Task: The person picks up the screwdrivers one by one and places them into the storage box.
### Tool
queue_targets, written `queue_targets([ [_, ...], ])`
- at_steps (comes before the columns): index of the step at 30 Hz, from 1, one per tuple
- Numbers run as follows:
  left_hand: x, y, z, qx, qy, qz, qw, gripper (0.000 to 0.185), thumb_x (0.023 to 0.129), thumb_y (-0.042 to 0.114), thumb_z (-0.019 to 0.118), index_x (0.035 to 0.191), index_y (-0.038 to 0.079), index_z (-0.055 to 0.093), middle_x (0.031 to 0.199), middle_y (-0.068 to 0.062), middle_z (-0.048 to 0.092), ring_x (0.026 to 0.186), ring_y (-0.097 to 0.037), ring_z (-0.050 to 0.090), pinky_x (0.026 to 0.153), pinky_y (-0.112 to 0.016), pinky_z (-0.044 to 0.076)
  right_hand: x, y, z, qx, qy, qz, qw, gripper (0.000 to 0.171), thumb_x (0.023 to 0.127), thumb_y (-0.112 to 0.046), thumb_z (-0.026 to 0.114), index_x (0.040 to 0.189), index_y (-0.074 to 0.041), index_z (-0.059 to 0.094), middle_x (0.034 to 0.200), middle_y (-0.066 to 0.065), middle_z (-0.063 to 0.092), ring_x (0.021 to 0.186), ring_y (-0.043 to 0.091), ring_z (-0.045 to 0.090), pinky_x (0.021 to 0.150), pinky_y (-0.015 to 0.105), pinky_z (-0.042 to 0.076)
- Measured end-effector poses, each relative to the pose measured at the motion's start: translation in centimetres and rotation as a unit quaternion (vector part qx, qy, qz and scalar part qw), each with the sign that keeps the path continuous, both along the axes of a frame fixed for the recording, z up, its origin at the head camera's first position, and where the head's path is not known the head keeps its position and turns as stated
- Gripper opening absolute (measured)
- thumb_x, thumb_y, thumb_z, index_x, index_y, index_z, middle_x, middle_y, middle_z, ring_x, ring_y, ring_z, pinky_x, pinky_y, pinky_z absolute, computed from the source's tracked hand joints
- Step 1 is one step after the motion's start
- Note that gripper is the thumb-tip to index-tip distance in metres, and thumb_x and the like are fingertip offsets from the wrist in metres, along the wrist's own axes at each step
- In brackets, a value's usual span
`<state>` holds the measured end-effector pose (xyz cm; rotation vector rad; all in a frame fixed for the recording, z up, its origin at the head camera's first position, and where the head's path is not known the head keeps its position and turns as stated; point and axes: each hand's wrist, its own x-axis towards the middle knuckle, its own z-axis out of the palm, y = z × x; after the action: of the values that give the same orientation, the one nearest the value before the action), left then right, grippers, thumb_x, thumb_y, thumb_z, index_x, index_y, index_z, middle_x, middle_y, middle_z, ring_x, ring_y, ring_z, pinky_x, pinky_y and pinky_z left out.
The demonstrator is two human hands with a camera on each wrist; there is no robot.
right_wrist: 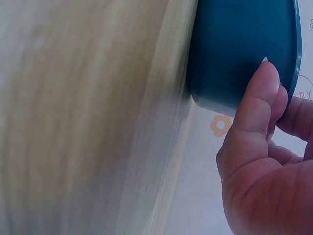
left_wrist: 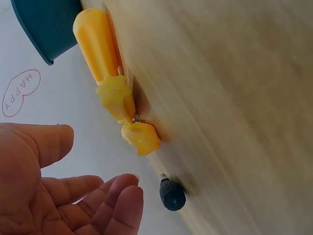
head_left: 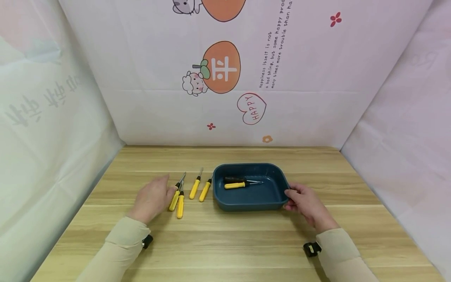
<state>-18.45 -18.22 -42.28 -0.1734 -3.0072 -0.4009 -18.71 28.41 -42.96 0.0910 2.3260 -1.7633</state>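
1. Looking down from the head view, the left hand (head_left: 152, 198) lies with relaxed, spread fingers against the leftmost of four yellow-handled screwdrivers (head_left: 180, 204) on the desk (head_left: 225, 243). Their long axes run front to back, tips toward the backdrop (head_left: 148, 98). The right hand (head_left: 305, 203) grips the right edge of the blue tray (head_left: 278, 176), where two more screwdrivers (head_left: 235, 185) lie left to right, tips rightward. Bare wood spreads in front and behind.
2. Up close, the left wrist view shows the fingers (left_wrist: 115, 196) wide, holding nothing, just short of the yellow handles (left_wrist: 100, 44) and a black cap (left_wrist: 171, 194).
3. Only the right wrist view shows the thumb (right_wrist: 254, 107) pressed on the tray's outer wall (right_wrist: 230, 44).
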Motion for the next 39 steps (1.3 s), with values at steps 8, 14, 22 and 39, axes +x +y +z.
queue_targets([
  [8, 0.01, 0.07, -0.48, -0.017, 0.018, -0.018, 0.9995, 0.049, 0.104, 0.025, 0.059, 0.137, -0.011, 0.059, 0.127, -0.033, 0.066, 0.116, -0.048, 0.066, 0.093, -0.06, 0.055, 0.03, -0.03, -0.02, -0.002, -0.001, -0.002, 1.0, 0.046, 0.11, -0.015, 0.049, 0.149, 0.01, 0.043, 0.099, 0.009, 0.063, 0.074, 0.011, 0.064, 0.073, 0.025, 0.061],
  [14, -0.05, 0.03, -0.68, -0.023, 0.01, -0.023, 0.9994, 0.037, 0.103, 0.025, 0.063, 0.118, -0.009, 0.067, 0.106, -0.026, 0.072, 0.09, -0.036, 0.071, 0.072, -0.051, 0.059, 0.04, -0.04, -0.03, -0.004, 0.001, -0.001, 1.0, 0.046, 0.11, -0.015, 0.048, 0.149, 0.01, 0.044, 0.098, 0.008, 0.063, 0.074, 0.01, 0.064, 0.073, 0.025, 0.061],
  [22, -0.11, -0.02, -0.7, -0.025, -0.034, -0.02, 0.9989, 0.022, 0.101, 0.025, 0.065, 0.091, 0.005, 0.065, 0.079, -0.008, 0.061, 0.067, -0.021, 0.053, 0.056, -0.036, 0.044, 0.11, -0.11, 0.06, -0.008, -0.001, 0.0, 1.0, 0.047, 0.11, -0.014, 0.048, 0.15, 0.011, 0.042, 0.097, 0.008, 0.064, 0.074, 0.01, 0.065, 0.072, 0.025, 0.061],
  [39, -0.54, 0.14, -0.99, -0.035, -0.06, -0.023, 0.9973, 0.019, 0.102, 0.022, 0.065, 0.09, 0.007, 0.065, 0.077, -0.004, 0.059, 0.069, -0.019, 0.053, 0.059, -0.035, 0.045, 0.1, -0.04, -0.18, -0.013, 0.003, 0.002, 1.0, 0.048, 0.11, -0.014, 0.048, 0.15, 0.011, 0.042, 0.098, 0.008, 0.065, 0.074, 0.01, 0.065, 0.072, 0.025, 0.061],
])
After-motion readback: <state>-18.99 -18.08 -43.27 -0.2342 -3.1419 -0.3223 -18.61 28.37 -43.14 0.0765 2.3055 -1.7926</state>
